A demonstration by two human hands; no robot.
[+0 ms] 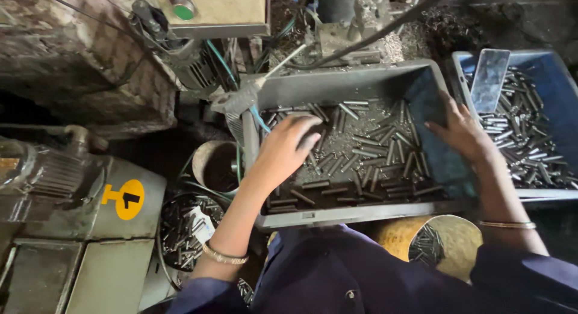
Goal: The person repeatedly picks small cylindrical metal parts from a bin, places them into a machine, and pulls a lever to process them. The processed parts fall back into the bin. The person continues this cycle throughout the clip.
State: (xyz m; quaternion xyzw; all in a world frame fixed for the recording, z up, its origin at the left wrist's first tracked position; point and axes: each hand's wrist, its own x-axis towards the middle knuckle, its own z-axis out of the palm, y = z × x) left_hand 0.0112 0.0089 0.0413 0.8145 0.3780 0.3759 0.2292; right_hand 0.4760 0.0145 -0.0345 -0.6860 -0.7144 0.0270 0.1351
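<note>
The left hand (pixel 288 146) reaches down into the grey rectangular plastic tray (pixel 337 85), fingers curled over the short dark metal pins (pixel 367 154) heaped inside; whether it has closed on any I cannot tell. The right hand (pixel 460 132) lies open and flat against the tray's right wall, grasping nothing. Just beside it sits a blue plastic bin (pixel 557 67) with more pins and a flat shiny metal plate (pixel 489 79) leaning inside. A grey machine housing with a round yellow sticker (pixel 125 199) stands at left.
</note>
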